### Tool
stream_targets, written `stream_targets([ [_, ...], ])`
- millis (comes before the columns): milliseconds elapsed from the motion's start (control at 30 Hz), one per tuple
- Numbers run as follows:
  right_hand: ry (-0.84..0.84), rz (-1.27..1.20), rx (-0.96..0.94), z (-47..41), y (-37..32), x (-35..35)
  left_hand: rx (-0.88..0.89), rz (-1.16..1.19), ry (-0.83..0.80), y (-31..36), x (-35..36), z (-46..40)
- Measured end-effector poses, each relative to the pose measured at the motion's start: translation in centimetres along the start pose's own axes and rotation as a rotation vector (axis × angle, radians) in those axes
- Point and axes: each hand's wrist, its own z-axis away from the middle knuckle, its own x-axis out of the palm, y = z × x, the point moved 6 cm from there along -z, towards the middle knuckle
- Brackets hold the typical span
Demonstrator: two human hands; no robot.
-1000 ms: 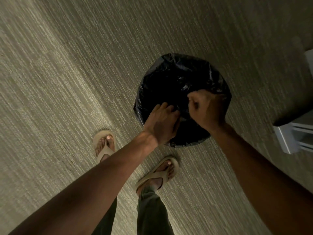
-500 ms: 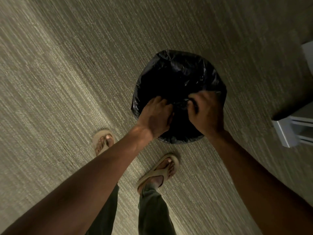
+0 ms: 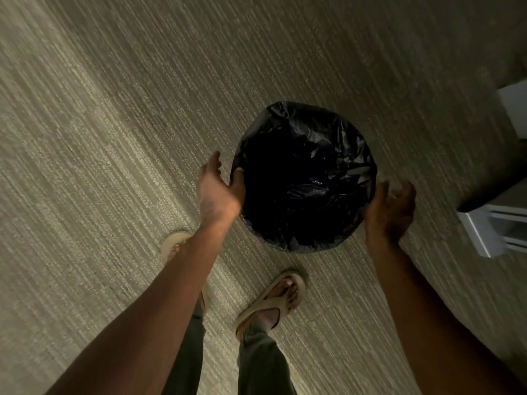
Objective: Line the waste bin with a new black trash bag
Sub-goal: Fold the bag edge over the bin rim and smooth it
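A round waste bin stands on the carpet, fully covered by a shiny black trash bag (image 3: 313, 155) folded over its rim; the bin's own walls are hidden. The inside looks dark and hollow. My left hand (image 3: 218, 189) is at the bin's left side, fingers spread, thumb touching the bag's edge. My right hand (image 3: 392, 209) is at the right side, palm toward the bag, fingers apart. Neither hand closes on the plastic.
Grey-beige striped carpet (image 3: 142, 109) lies all around. White furniture (image 3: 484, 232) stands at the right edge, close to the bin. My two feet in tan sandals (image 3: 273, 300) are just in front of the bin.
Both hands were bunched together over the bag's near rim; they have let go and moved apart to opposite sides of the bin. The bag's mouth now lies open.
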Motion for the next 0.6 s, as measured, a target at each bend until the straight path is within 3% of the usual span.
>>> stream_targets([
  [167, 0.058, -0.126, 0.324, 3.5, 4.2, -0.6, -0.26, 0.231, -0.018, -2.8, 0.0, 1.9],
  [267, -0.135, -0.192, 0.443, 6.0, 5.9, 1.1, -0.376, 0.277, -0.089, -4.3, 1.1, 3.6],
  [367, -0.259, -0.283, 0.488, 8.0, 5.7, 2.3, -0.37, 0.209, -0.209, -5.0, 1.8, 3.8],
  [600, -0.303, -0.358, 0.505, 9.6, 2.3, 2.8, -0.309, 0.144, -0.231, -3.0, -1.7, 0.1],
])
